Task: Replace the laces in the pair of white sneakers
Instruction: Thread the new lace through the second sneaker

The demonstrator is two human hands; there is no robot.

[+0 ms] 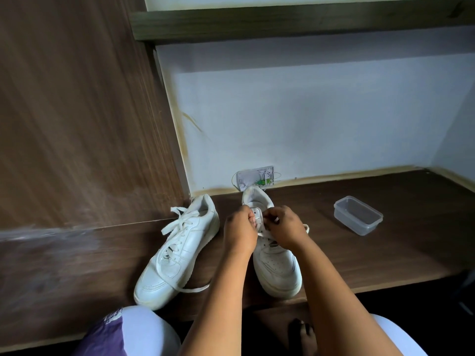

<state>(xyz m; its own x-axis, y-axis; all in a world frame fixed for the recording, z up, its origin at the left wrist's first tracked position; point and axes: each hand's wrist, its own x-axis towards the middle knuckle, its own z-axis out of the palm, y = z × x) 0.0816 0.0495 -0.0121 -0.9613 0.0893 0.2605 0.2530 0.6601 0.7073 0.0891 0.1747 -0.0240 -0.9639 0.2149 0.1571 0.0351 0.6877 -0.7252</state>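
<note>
Both hands work at the top eyelets of the right-hand sneaker (275, 263); left hand (240, 231) and right hand (284, 227) curl, seemingly pinching its lace (263, 233); beside it, the other sneaker (177, 253) lies laced; next, drawing the ends through.

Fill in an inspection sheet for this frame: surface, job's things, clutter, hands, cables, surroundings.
Surface: dark wooden desk, worn pale at the left.
Job's things: left sneaker lies laced, its lace ends loose; right sneaker stands toe toward the person, with a white lace partly threaded near its top eyelets.
Clutter: clear plastic container, lidless, right of the shoes and apart from them.
Hands: left hand and right hand both pinch the lace over the right sneaker's tongue.
Cables: thin wire looping from the wall plate; nothing on the desk.
Surroundings: white wall, wooden side panel, shelf overhead.
</note>
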